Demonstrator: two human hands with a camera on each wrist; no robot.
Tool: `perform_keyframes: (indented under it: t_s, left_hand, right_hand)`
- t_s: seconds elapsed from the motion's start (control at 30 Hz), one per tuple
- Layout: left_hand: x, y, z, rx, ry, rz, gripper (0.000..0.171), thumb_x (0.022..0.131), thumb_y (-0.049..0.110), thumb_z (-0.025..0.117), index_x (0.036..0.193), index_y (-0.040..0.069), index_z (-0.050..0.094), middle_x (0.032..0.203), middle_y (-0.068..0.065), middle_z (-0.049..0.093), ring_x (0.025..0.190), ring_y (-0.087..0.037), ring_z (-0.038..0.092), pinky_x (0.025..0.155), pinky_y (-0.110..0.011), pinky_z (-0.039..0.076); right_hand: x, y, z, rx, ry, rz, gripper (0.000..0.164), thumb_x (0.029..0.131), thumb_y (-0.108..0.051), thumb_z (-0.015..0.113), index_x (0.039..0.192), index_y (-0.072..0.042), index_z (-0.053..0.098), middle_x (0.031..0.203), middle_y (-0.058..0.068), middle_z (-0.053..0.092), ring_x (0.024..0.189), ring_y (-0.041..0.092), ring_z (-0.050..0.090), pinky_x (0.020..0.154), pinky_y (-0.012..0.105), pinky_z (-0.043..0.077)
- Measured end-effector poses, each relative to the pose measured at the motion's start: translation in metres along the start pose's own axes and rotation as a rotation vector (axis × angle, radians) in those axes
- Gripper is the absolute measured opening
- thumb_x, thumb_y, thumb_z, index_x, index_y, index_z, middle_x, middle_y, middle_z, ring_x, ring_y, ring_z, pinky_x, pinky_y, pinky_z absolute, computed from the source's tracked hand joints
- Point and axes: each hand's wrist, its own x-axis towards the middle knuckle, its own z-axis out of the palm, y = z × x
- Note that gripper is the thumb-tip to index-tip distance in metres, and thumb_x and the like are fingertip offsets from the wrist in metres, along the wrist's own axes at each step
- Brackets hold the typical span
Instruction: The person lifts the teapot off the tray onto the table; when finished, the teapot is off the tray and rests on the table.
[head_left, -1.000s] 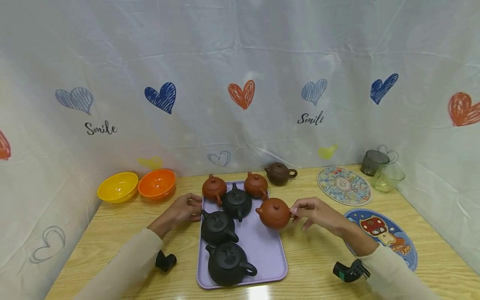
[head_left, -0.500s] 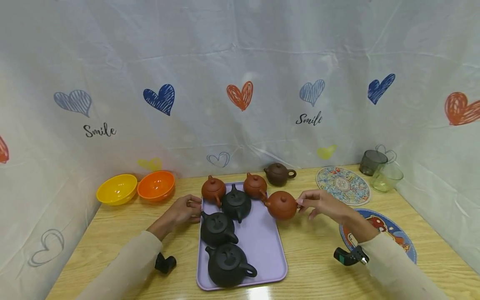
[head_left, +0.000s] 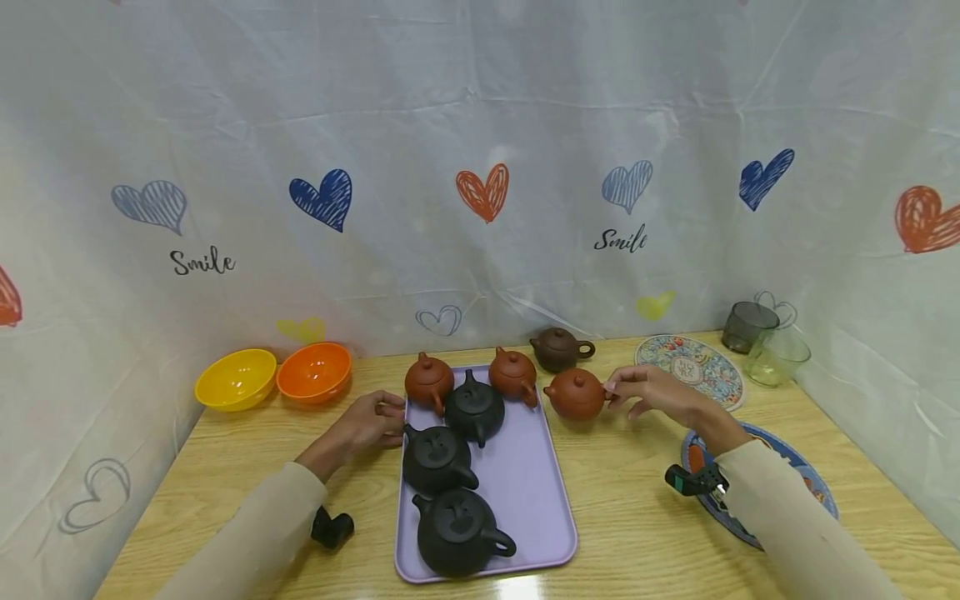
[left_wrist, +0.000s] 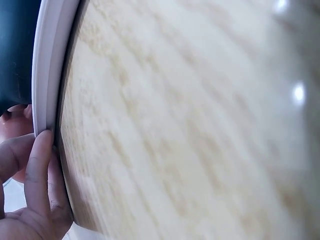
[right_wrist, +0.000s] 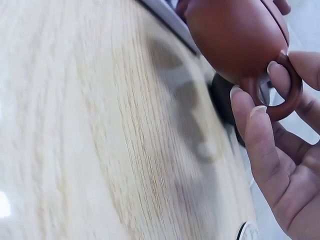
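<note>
My right hand (head_left: pixel 660 393) pinches the loop handle of a reddish-brown clay teapot (head_left: pixel 576 396). In the right wrist view, a finger passes through the handle (right_wrist: pixel 287 107), and the teapot's shadow falls on the wood below it. The teapot is just right of the lilac tray (head_left: pixel 525 492), its spout toward the tray. My left hand (head_left: pixel 369 421) holds the tray's left rim (left_wrist: pixel 47 75) between thumb and fingers. Along the tray stand three black teapots, at the back (head_left: pixel 474 410), middle (head_left: pixel 437 460) and front (head_left: pixel 459 533). Two small reddish teapots (head_left: pixel 429 381) (head_left: pixel 513 374) stand at its back corners.
A dark brown teapot (head_left: pixel 557 350) stands behind the tray, near the curtain. Yellow (head_left: pixel 236 381) and orange (head_left: pixel 315 372) bowls are at the back left. To the right lie a patterned round mat (head_left: pixel 693 367) and a blue mat (head_left: pixel 806 467), with two cups (head_left: pixel 750 327) (head_left: pixel 778 357) behind.
My right hand has carried the reddish teapot from over the tray's right side, rightward and back, to beyond its edge. My left hand has stayed at the rim.
</note>
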Motion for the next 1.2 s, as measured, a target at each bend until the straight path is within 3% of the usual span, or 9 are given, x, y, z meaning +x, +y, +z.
perform_keyframes:
  t_s: [0.7, 1.0, 1.2]
  left_hand:
    - [0.002, -0.001, 0.003, -0.015, 0.000, -0.013, 0.039, 0.095, -0.006, 0.058, 0.131, -0.010, 0.045, 0.119, -0.024, 0.055, 0.089, -0.019, 0.064, 0.082, -0.039, 0.063]
    - [0.001, 0.000, 0.001, -0.009, -0.001, -0.002, 0.040, 0.095, -0.005, 0.058, 0.132, -0.009, 0.045, 0.120, -0.025, 0.055, 0.089, -0.018, 0.064, 0.082, -0.039, 0.063]
    - [0.000, 0.000, 0.001, -0.005, 0.003, -0.009, 0.039, 0.095, -0.005, 0.058, 0.131, -0.009, 0.045, 0.120, -0.025, 0.055, 0.090, -0.018, 0.064, 0.082, -0.039, 0.062]
  right_hand:
    - [0.022, 0.020, -0.005, 0.026, -0.004, 0.052, 0.025, 0.104, -0.023, 0.053, 0.107, -0.002, 0.066, 0.108, 0.008, 0.067, 0.099, 0.024, 0.069, 0.071, 0.034, 0.059]
    - [0.025, 0.022, -0.008, 0.000, -0.055, 0.055, 0.026, 0.103, -0.021, 0.053, 0.112, 0.001, 0.064, 0.116, 0.014, 0.065, 0.097, 0.025, 0.068, 0.070, 0.034, 0.058]
    - [0.030, 0.024, -0.007, -0.007, -0.022, 0.086, 0.027, 0.103, -0.028, 0.055, 0.111, -0.005, 0.068, 0.114, 0.017, 0.066, 0.092, 0.023, 0.068, 0.068, 0.033, 0.058]
